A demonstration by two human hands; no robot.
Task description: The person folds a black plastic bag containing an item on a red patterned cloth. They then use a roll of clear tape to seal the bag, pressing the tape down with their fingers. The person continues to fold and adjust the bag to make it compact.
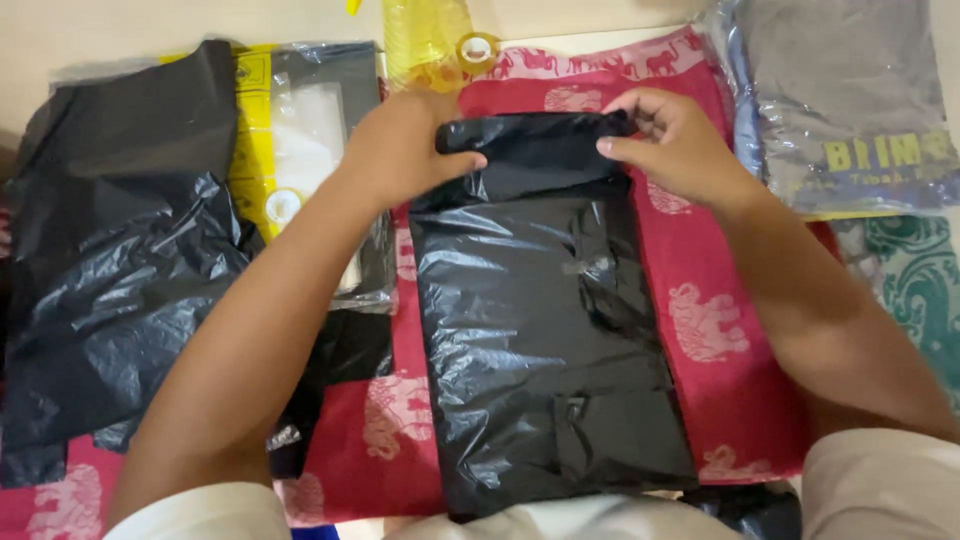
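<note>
Soft even light, glare on black plastic (540,330), slight blur.

I see red elephant-print cloth (735,370) underneath, crumpled black plastic bags (110,290) far left, clear yellow-edged packet (300,130) beside them, grey garment in clear wrap (840,100) top right, green patterned fabric (915,290) right.

Two bare forearms enter from the lower edge of the view, one per side. The left hand (400,150) and the right hand (680,145) carry no gloves, rings, watches or bands. Fingernails on the right hand are short and unpainted. Behind each grip, the forearm is uncovered up to the elbow region. There, a light, off-white sleeve (880,485) begins; its fabric is plain, without print, buttons or cuffs visible.
</note>
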